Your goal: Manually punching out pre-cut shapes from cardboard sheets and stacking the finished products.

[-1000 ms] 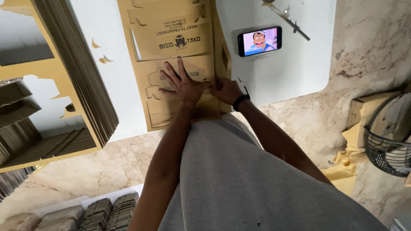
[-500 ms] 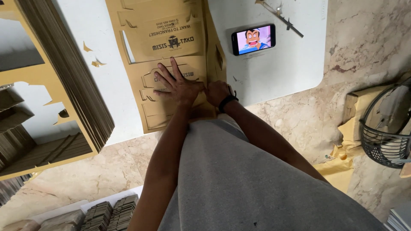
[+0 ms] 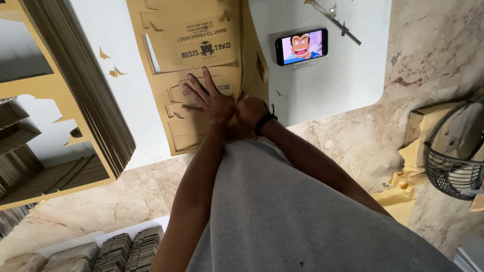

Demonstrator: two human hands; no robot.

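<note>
A flat yellow-brown die-cut cardboard sheet (image 3: 191, 35) with dark print lies on a white table (image 3: 333, 75). My left hand (image 3: 206, 98) presses flat on the sheet's near part with its fingers spread. Right beside it, my right hand (image 3: 250, 110), with a black band on the wrist, is closed around the sheet's right edge, where a cardboard flap (image 3: 252, 55) stands up. My grey shirt hides the near edge of the sheet.
A thick stack of die-cut cardboard sheets (image 3: 75, 85) fills the left. A phone (image 3: 301, 46) showing a cartoon lies on the table, with a thin metal tool (image 3: 335, 17) beyond it. A black wire basket (image 3: 454, 156) stands at right on the marble floor. Bundled cardboard pieces (image 3: 126, 249) lie below.
The view has shifted a little. Both hands stay together on the sheet, the left one still pressing flat.
</note>
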